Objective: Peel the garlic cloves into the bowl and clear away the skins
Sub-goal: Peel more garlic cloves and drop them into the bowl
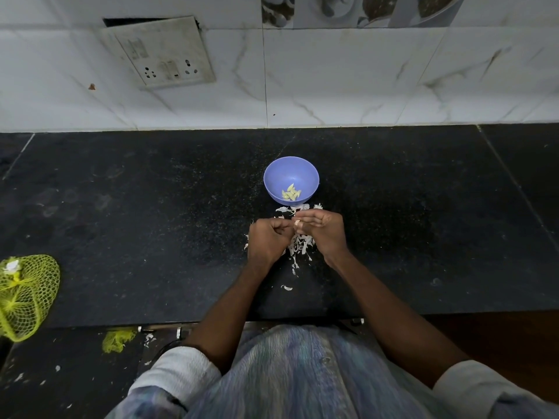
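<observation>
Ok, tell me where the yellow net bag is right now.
In the head view, the yellow net bag lies at the far left edge of the black counter, well left of the hands and the blue bowl.

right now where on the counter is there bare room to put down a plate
Bare counter right of the bowl, and a wide patch between the bowl and the net bag. Crowded in front of the bowl: skins lie under both hands, left, right.

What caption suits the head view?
Both hands, left and right, peel a garlic clove over skins beside the purple bowl.
</observation>
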